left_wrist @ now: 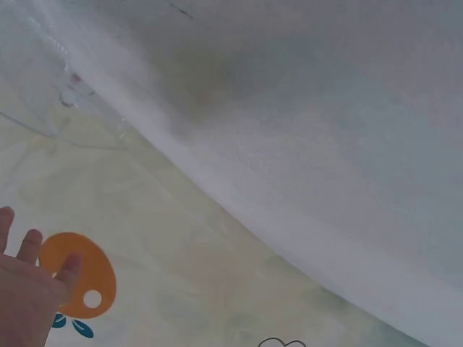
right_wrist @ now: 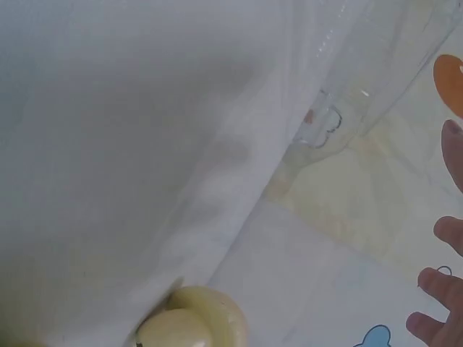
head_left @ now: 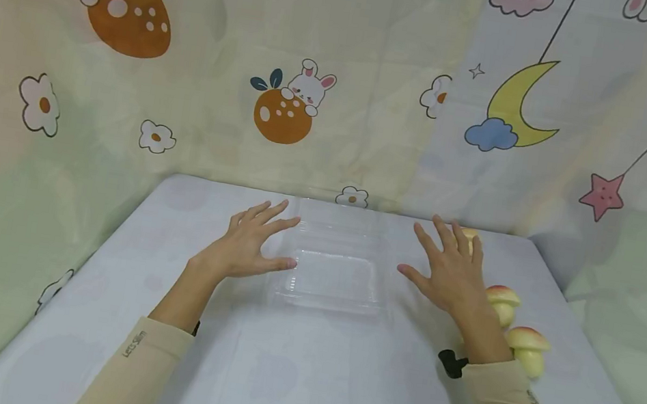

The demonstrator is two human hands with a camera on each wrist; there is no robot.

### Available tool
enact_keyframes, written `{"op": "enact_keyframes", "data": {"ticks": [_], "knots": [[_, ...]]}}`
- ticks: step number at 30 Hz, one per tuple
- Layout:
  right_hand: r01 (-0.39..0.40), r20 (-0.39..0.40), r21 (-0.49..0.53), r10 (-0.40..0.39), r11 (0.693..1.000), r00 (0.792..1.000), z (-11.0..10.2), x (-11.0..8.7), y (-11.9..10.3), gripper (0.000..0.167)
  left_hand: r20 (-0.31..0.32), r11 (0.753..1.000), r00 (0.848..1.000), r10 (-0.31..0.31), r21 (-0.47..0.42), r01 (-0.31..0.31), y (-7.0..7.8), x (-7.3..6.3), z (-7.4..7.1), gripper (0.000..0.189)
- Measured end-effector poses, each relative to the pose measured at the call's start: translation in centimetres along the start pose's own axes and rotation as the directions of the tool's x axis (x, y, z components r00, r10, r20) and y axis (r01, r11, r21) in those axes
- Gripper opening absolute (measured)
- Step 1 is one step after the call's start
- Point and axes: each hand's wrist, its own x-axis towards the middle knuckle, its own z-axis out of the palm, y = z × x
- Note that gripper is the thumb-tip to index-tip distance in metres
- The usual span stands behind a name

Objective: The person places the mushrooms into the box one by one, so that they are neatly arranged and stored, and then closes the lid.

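Note:
A clear plastic box (head_left: 337,280) with its lid (head_left: 341,218) raised at the back stands in the middle of the table. To its left my left hand (head_left: 246,243) hovers with fingers spread, the thumb tip close by the box's side. My right hand (head_left: 447,271) is held to the right of the box, fingers spread apart and holding nothing. Beyond and beside the right forearm are mushroom-shaped pieces with reddish caps, one (head_left: 528,348) near the sleeve, one (head_left: 501,304) by the wrist, and a third (head_left: 469,235) partly hidden behind the fingers.
A white cloth covers the table (head_left: 285,383). Behind it and at the sides hangs a patterned curtain (head_left: 363,97) with rabbits, flowers and a moon. A black strap piece (head_left: 452,364) shows at the right wrist.

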Motion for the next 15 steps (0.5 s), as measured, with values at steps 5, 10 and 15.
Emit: {"op": "enact_keyframes", "data": {"ticks": [5, 10, 15], "knots": [[0.012, -0.011, 0.002, -0.012, 1.0, 1.0, -0.1, 0.0, 0.3, 0.083, 0.023, 1.0, 1.0, -0.002, -0.022, 0.002, -0.1, -0.2, 0.4, 0.08], [-0.005, 0.009, -0.008, 0.005, 1.0, 1.0, -0.2, -0.6, 0.8, 0.083, 0.043, 0.999, 0.999, 0.012, -0.052, -0.01, -0.2, 0.0, 0.9, 0.083], [-0.021, 0.028, 0.008, 0.021, 1.0, 0.999, -0.5, -1.3, 1.6, 0.082, 0.042, 0.998, 0.999, 0.02, -0.067, -0.018, -0.1, 0.0, 1.1, 0.092]]}}
